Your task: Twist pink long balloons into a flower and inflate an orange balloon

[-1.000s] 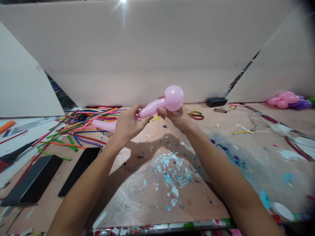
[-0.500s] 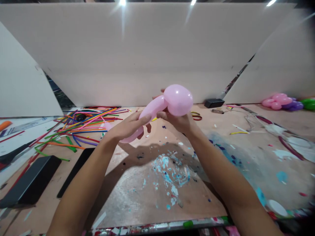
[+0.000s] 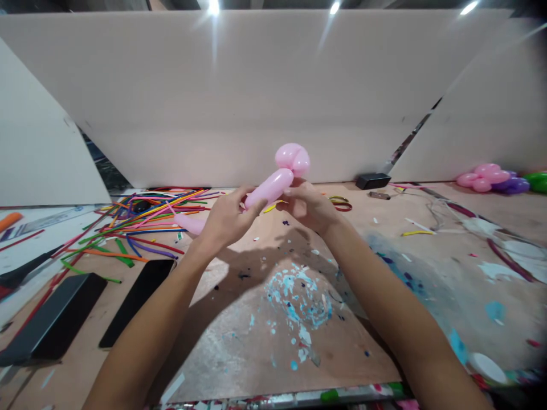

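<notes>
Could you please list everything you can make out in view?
twisted balloon: one, pink, centre, held
limp strips: many, mixed colours, left
inflated balloons: several, pink, purple, green, right
boxes: two, black, front left, back right
flat slab: one, black, front left
looped item: one, red and yellow, right of centre
flakes: many, mostly light blue, tabletop
panels: three, pale, back and sides
lights: at least three, white, top
table: one, light brown, below
left grip: one, bare, around balloon
right grip: one, bare, beneath balloon's right end
</notes>
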